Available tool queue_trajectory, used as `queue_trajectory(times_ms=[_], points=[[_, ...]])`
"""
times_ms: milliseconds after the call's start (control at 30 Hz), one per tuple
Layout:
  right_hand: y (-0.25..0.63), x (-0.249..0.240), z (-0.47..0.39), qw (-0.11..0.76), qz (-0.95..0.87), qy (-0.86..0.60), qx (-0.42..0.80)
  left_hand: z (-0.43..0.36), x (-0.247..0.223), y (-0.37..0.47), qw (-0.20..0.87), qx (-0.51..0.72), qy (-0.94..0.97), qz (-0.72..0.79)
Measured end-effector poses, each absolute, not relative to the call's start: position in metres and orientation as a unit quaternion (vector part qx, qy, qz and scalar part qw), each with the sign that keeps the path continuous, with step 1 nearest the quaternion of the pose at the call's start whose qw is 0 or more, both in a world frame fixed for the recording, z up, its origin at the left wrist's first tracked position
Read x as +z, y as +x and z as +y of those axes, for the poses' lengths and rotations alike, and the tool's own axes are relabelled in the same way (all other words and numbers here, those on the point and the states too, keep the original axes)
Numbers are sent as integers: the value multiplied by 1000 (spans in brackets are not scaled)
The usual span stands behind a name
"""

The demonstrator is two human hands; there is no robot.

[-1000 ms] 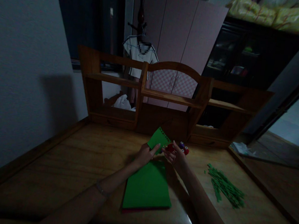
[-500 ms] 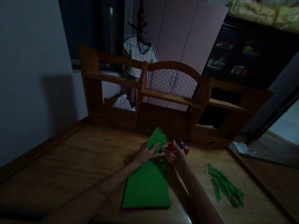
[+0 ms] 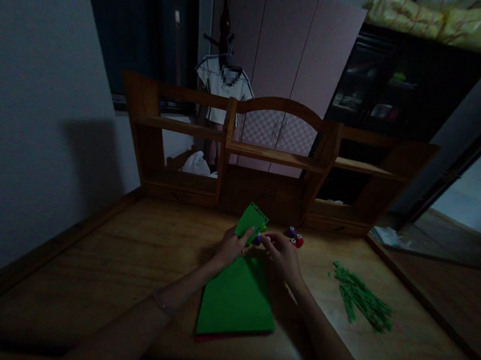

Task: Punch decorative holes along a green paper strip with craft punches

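The left hand pinches a small green paper sheet with a notched edge, thumb on top, above the green-topped stack on the wooden worktop; the right hand curls beside it, its grip unclear.

We see a wooden shelf unit along the far edge of the bench. Behind it, we make out a white shirt with dark trim, hanging from a dark coat stand in front of a pink wardrobe with checkered lower panels. To the right, we see yellow bundles atop a black cabinet. Through the shelf unit's left opening, we glimpse a white bag; a pale wall stands at left.
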State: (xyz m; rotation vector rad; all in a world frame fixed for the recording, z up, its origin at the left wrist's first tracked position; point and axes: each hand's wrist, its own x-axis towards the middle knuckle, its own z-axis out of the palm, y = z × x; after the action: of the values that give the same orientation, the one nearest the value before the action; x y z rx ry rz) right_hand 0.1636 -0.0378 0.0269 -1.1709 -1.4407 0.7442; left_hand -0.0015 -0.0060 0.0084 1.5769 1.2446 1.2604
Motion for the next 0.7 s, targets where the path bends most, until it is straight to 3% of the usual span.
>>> queue_trajectory(times_ms=[333,700], points=[[164,18,-38,459,-688,-509,237,-6,8,-2,390,476,613,496],[166,8,-33,447,-708,-514,189,-4,5,0,377,485,613,497]])
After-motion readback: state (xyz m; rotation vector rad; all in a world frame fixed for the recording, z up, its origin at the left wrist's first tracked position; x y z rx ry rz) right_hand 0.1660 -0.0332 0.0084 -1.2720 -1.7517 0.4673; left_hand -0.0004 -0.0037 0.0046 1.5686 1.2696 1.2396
